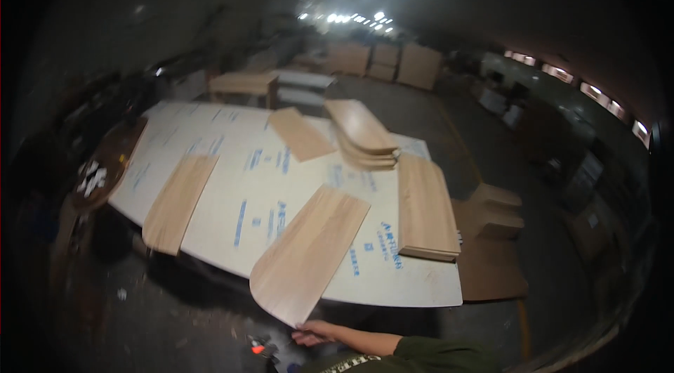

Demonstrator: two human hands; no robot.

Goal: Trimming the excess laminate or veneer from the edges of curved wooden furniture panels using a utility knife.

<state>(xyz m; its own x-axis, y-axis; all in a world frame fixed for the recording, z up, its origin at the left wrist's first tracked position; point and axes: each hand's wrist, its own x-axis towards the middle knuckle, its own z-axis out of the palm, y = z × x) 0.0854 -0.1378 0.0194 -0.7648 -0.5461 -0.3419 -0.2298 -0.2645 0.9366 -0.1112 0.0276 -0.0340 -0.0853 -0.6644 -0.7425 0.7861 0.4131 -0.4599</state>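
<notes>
My right hand [316, 333] reaches in from the lower right and is closed at the near corner of a light wood panel [312, 250], which has one rounded corner. The panel lies slanted on a large white printed sheet [232, 232], its near end sticking out past the sheet's edge. My left hand does not show. Left of my right hand, low in the picture, is a small orange and dark thing [258, 349], too blurred to name.
Another rounded panel [180, 204] lies at the sheet's left edge. Stacked panels [428, 211] sit at the right, with curved boards [361, 131] and a flat panel [300, 134] farther back. A brown board [491, 282] is right of the table. Benches [242, 83] stand behind.
</notes>
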